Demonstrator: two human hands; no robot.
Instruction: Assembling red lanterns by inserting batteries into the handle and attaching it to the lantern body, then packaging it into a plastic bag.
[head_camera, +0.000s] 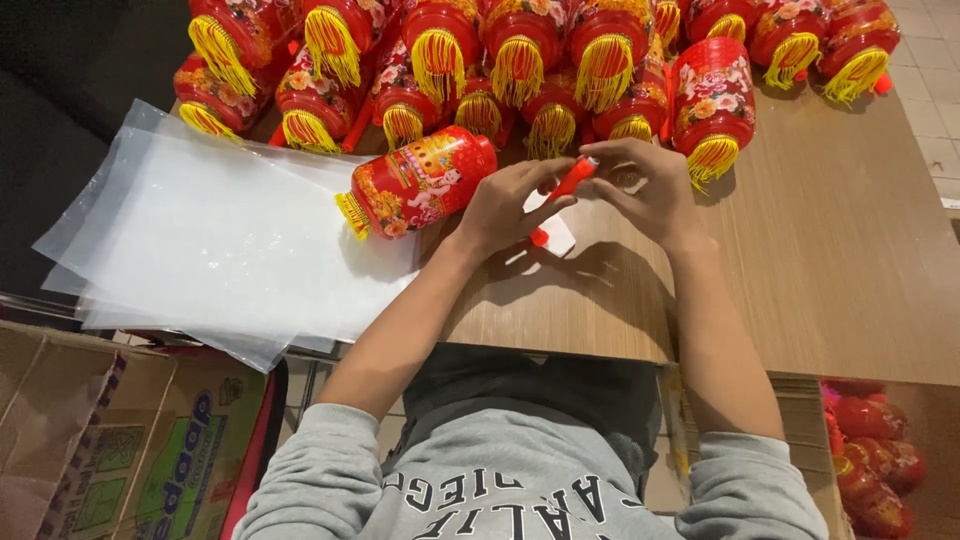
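Observation:
My left hand (505, 205) and my right hand (645, 190) meet above the wooden table (850, 260) and together pinch a thin red stick (570, 183). A small white tag (556, 236) hangs below the stick's lower end. Just left of my left hand lies a red lantern (420, 183) on its side, printed with flowers and edged with yellow fringe. It rests partly on a stack of clear plastic bags (210, 240).
Several more red lanterns with yellow tassels (520, 60) crowd the table's far edge. One upright lantern (712, 105) stands close to my right hand. Cardboard boxes (110, 440) sit on the floor at left, and a box of lanterns (870, 460) at lower right.

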